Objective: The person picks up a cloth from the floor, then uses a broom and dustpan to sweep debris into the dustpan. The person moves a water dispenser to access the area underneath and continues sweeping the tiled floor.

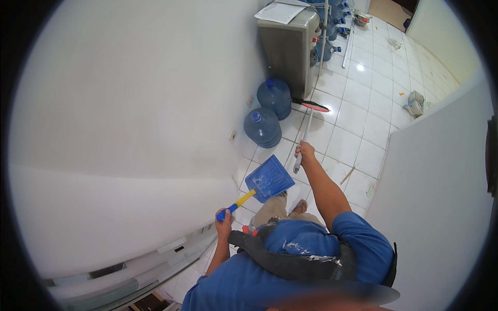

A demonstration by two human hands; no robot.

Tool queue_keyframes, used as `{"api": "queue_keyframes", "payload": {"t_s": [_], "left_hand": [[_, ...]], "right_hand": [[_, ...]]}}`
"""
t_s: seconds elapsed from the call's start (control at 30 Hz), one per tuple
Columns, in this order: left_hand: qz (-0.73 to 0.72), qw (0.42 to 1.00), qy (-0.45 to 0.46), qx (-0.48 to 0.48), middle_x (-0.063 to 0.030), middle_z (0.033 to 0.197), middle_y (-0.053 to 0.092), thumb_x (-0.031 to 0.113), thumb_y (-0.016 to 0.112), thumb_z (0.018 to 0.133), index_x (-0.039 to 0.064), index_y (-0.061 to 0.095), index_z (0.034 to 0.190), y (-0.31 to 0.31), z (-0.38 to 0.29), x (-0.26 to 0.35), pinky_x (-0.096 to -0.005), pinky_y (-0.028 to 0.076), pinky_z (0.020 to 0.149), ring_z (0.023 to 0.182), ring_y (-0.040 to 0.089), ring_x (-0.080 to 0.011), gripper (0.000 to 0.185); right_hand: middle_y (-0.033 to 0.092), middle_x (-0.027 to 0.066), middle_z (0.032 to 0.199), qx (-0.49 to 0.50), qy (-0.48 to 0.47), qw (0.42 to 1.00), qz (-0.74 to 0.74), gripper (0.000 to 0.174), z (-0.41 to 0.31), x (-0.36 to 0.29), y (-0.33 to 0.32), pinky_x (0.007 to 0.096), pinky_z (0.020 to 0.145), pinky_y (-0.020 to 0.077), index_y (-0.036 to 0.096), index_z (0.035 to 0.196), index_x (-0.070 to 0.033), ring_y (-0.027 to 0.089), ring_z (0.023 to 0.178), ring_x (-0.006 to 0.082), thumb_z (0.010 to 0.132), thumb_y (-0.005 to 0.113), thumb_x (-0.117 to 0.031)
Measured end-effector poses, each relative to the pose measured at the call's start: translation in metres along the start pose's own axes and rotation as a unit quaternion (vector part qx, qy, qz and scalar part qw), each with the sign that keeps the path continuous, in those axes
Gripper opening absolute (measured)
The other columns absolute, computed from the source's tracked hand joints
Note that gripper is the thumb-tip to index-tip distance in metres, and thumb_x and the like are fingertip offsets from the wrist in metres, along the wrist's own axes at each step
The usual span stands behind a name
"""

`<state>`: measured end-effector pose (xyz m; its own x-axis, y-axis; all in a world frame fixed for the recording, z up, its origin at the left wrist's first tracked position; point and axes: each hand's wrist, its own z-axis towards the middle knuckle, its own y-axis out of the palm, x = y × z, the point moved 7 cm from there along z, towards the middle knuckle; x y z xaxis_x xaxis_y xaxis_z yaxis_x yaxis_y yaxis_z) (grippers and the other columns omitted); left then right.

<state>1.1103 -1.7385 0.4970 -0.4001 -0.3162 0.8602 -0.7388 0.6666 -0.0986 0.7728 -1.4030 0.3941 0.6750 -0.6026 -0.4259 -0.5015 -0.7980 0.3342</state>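
My left hand point(224, 223) grips the blue and yellow handle of a blue plastic dustpan point(270, 179), whose pan shows whitish smears. The pan hangs in front of my legs, left of centre. In my right hand point(305, 152) is the grey handle of a broom point(308, 126). Its red head with black bristles point(316, 106) points away from me, near the foot of a water dispenser. Two large blue water jugs point(263, 127) with blue caps stand on the tiled floor by the left wall, close to the broom head.
A grey water dispenser point(286, 50) with papers point(281, 11) on top stands along the left wall. Behind it, a rack holds several water jugs point(328, 50). A whitish bag point(415, 103) lies by the right wall corner, and a thin strip point(348, 175) lies on the white tiles.
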Motion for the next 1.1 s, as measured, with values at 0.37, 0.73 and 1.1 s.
{"api": "queue_keyframes", "payload": {"t_s": [0.37, 0.73, 1.1], "left_hand": [[0.107, 0.989, 0.008, -0.100, 0.0022, 0.071, 0.054, 0.019, 0.069, 0.088, 0.004, 0.059, 0.107, 0.096, 0.115, 0.025, -0.0214, 0.041, 0.055, 0.060, 0.049, -0.0056, 0.026], [0.145, 0.975, -0.002, -0.170, 0.0001, 0.082, 0.057, 0.023, 0.071, 0.087, 0.004, 0.060, 0.106, 0.132, 0.165, 0.040, -0.0233, 0.044, 0.063, 0.070, 0.051, -0.0077, 0.029], [0.161, 0.957, -0.041, -0.239, -0.0002, 0.079, 0.056, 0.020, 0.069, 0.088, 0.005, 0.060, 0.107, 0.196, 0.177, 0.088, -0.0233, 0.045, 0.062, 0.069, 0.053, -0.0077, 0.026]], "right_hand": [[0.050, 0.0094, 0.059, 0.038, -0.017, 0.995, -0.090, 0.010, 0.170, -0.001, 0.064, 0.0392, 0.044, 0.0410, 0.050, 0.090, -0.006, 0.049, 0.046, 0.0229, 0.088, 0.051, -0.016], [0.045, 0.0029, 0.060, 0.089, 0.028, 0.984, -0.151, 0.026, -0.017, -0.062, 0.053, 0.0305, 0.036, 0.0376, 0.046, 0.115, -0.008, 0.044, 0.043, 0.0122, 0.093, 0.053, -0.020], [0.052, 0.0090, 0.055, 0.083, -0.008, 0.947, -0.309, 0.021, 0.083, -0.042, -0.016, 0.0340, 0.036, 0.0394, 0.051, 0.105, -0.001, 0.051, 0.043, 0.0195, 0.093, 0.052, -0.019]]}}
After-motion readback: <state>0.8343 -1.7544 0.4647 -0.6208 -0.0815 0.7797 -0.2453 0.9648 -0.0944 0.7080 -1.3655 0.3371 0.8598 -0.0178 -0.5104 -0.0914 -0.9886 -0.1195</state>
